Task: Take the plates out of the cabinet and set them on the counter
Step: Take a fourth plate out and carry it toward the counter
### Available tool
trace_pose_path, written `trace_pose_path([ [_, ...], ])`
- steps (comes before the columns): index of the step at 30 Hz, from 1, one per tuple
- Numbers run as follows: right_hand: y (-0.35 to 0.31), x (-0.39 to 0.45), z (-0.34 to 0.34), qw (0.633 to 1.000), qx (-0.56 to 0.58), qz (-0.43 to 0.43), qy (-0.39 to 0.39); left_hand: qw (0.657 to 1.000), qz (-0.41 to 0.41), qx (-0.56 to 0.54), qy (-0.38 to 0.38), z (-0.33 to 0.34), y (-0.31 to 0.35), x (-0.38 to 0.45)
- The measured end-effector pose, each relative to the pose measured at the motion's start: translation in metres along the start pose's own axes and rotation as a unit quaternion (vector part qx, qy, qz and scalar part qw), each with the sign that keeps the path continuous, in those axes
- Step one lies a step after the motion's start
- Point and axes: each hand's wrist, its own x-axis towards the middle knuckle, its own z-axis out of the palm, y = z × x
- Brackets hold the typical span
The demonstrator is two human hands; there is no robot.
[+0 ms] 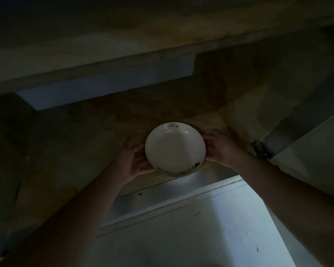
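Here, in very dim light, a person reaches both bare arms up and forward into an open cabinet, seen from below. A round white plate (175, 149) sits at the front of a brown shelf (104, 120), its near rim overhanging the front edge of the shelf. The plate is shallow, with the handwritten word "Life" near its far rim and a dark, patchy pattern along its near rim.

The left hand (132, 160) cups the plate's left edge, fingers spread and curling under the rim, thumb pointing up beside it. The right hand (219, 149) presses against the plate's right edge, fingers wrapped around the rim. The two hands are held apart with the plate clamped between them. Whether the plate rests on the shelf or is lifted just clear of it cannot be told.

The shelf surface to the left of the plate and behind it is bare and open. To the right, the shelf narrows toward a cabinet wall, where a metal hinge (260, 150) sits near the right wrist. A pale cabinet door (316, 151) stands open at the right. Above, another shelf (123, 45) runs across, leaving clear height over the plate. Below the front edge, a white cabinet frame (172, 205) is lit more brightly.
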Motion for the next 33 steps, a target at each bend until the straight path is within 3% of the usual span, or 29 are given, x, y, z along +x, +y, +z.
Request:
trace_pose_path([
  [4,0.000,-0.008,-0.003,1.000,-0.004,0.012,-0.018,1.000,-0.005,-0.013,-0.011,-0.013,-0.002,-0.014],
  [14,0.006,-0.078,0.024,0.998,-0.046,0.025,-0.018,0.999,0.004,-0.003,0.045,-0.022,-0.015,-0.094],
  [21,-0.009,-0.190,0.047,0.996,-0.082,0.029,0.002,0.998,-0.020,0.015,0.061,-0.006,-0.004,-0.199],
  [33,-0.011,-0.429,0.120,0.997,0.017,0.058,-0.049,0.988,-0.032,0.028,0.150,-0.023,0.016,-0.451],
])
